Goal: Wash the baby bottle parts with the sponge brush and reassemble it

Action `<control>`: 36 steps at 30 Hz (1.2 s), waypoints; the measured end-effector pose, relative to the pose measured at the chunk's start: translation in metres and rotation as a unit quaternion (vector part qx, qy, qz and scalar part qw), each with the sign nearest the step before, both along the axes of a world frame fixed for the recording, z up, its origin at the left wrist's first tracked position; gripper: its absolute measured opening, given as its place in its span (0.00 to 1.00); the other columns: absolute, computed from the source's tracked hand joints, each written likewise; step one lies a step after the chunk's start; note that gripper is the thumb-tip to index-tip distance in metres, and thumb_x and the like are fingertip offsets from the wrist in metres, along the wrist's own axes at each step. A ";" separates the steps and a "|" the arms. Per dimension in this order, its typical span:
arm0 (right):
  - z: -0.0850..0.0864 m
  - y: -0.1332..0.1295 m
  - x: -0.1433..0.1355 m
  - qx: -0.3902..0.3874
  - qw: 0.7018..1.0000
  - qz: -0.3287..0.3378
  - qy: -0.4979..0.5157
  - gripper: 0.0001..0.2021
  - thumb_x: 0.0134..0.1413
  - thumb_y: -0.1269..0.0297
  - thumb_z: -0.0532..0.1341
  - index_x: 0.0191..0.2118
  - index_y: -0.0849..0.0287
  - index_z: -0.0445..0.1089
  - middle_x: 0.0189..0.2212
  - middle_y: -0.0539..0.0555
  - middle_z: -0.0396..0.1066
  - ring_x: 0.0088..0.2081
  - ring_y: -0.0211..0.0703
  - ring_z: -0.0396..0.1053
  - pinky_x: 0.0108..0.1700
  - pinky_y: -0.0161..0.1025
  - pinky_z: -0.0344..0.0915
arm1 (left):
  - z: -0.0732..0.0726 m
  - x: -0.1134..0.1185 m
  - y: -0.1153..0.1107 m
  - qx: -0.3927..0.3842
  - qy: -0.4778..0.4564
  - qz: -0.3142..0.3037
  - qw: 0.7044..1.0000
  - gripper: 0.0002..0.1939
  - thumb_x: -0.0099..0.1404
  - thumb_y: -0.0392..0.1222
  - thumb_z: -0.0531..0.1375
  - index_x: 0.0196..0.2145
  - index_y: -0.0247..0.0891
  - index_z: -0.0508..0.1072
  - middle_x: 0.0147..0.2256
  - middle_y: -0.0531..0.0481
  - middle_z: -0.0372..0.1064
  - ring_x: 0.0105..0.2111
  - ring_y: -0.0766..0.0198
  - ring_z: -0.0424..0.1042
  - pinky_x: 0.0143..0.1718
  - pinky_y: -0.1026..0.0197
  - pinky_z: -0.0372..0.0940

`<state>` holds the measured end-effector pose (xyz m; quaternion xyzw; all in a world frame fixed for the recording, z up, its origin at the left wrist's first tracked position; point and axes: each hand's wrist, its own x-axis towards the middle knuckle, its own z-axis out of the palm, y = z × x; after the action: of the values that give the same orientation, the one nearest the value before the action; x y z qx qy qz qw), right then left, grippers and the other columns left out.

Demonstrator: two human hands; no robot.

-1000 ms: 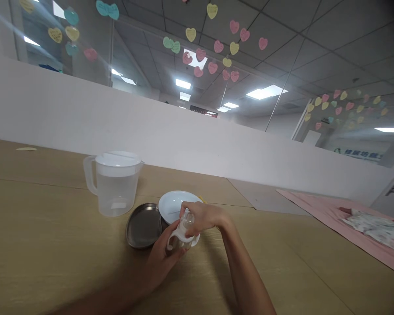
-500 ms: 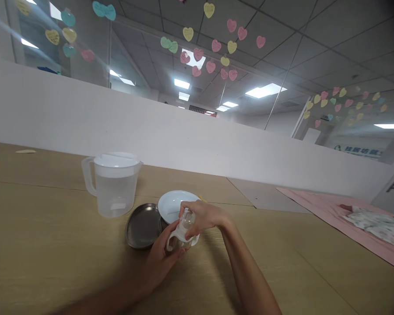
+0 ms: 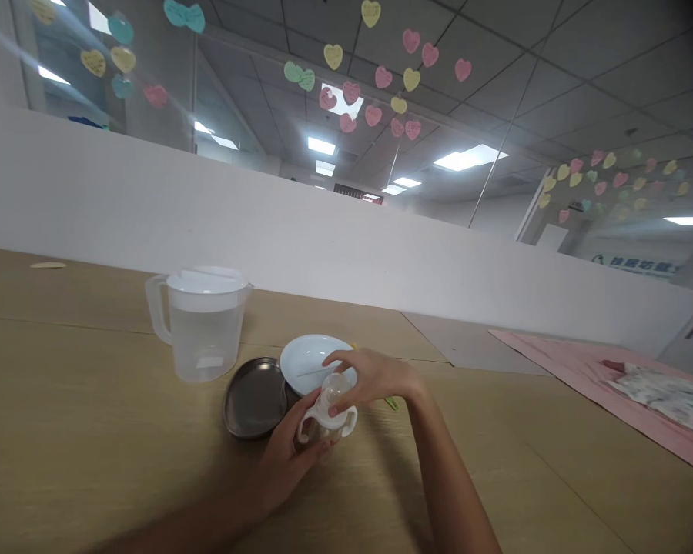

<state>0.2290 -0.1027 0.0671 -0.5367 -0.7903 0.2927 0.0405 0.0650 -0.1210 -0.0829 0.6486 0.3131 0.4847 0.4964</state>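
Observation:
A clear baby bottle point(image 3: 327, 419) with a white collar and two white side handles is tilted in my left hand point(image 3: 289, 450), whose fingers wrap round its body. My right hand point(image 3: 373, 378) is over the bottle's clear domed top, fingers apart and curved, with the thumb near the collar. Whether the thumb touches the bottle is hard to tell. Just behind the hands lies a white bowl point(image 3: 306, 358) with a thin clear stick-like thing in it. A kidney-shaped metal tray point(image 3: 254, 400) sits left of the bowl.
A lidded clear pitcher point(image 3: 205, 338) of water stands at the back left. A small green thing point(image 3: 391, 403) lies right of my right hand. At the far right, a pink cloth point(image 3: 589, 377) holds a doll in patterned clothing point(image 3: 664, 394). A white wall point(image 3: 323, 246) runs behind the table.
My right hand has opened and shifted slightly right, off the bottle's domed top. The green thing beside it has come into view. My left hand still holds the bottle.

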 end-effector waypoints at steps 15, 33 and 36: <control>-0.003 0.002 -0.002 0.047 0.998 0.020 -0.027 0.24 0.36 0.57 0.65 0.44 0.57 0.67 0.39 0.52 0.68 0.23 0.31 0.67 0.26 0.30 0.61 | -0.001 0.000 0.000 0.002 0.002 -0.005 1.000 0.30 0.55 0.43 0.60 0.55 0.43 0.57 0.51 0.47 0.63 0.48 0.54 0.64 0.49 0.55 0.60; -0.001 0.009 0.041 0.061 0.997 0.009 0.056 0.38 0.32 0.50 0.68 0.54 0.52 0.59 0.43 0.55 0.65 0.34 0.39 0.69 0.35 0.35 0.64 | 0.006 0.000 -0.002 0.012 0.049 0.017 0.999 0.34 0.53 0.41 0.61 0.56 0.39 0.54 0.55 0.44 0.56 0.55 0.53 0.55 0.55 0.54 0.51; -0.001 0.009 0.041 0.062 0.996 0.013 0.057 0.38 0.32 0.50 0.68 0.54 0.52 0.59 0.42 0.54 0.66 0.34 0.39 0.69 0.35 0.35 0.64 | 0.005 0.000 -0.001 0.015 0.051 0.018 0.998 0.35 0.52 0.40 0.61 0.56 0.39 0.53 0.56 0.44 0.55 0.55 0.54 0.55 0.55 0.55 0.52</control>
<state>0.2701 -0.0939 0.0663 -0.5054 -0.8101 0.2741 0.1148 0.0652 -0.1215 -0.0780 0.6740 0.3427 0.4642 0.4612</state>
